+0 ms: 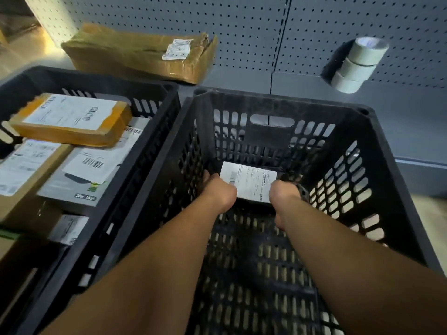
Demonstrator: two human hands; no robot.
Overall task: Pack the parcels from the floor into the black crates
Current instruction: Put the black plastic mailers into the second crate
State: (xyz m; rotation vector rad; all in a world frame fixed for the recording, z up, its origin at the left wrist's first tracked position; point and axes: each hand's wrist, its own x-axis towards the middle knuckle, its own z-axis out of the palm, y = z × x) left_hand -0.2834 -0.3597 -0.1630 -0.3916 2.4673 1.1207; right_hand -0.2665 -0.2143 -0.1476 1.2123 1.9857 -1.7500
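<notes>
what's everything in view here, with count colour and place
black crates: 2, side by side; left crate holds parcels, right crate nearly bare
dark parcel: 1, white label, at the bottom of the right crate, between both hands
parcels in the left crate: at least 5, brown and grey-white; top brown one lies on the others
large brown parcel: 1, white label, outside the crates, behind the left one
tape rolls: 3, pale grey, on the pegboard wall
pegboard wall: grey, behind the crates
left hand: gripping the dark parcel's left edge
right hand: gripping its right edge
</notes>
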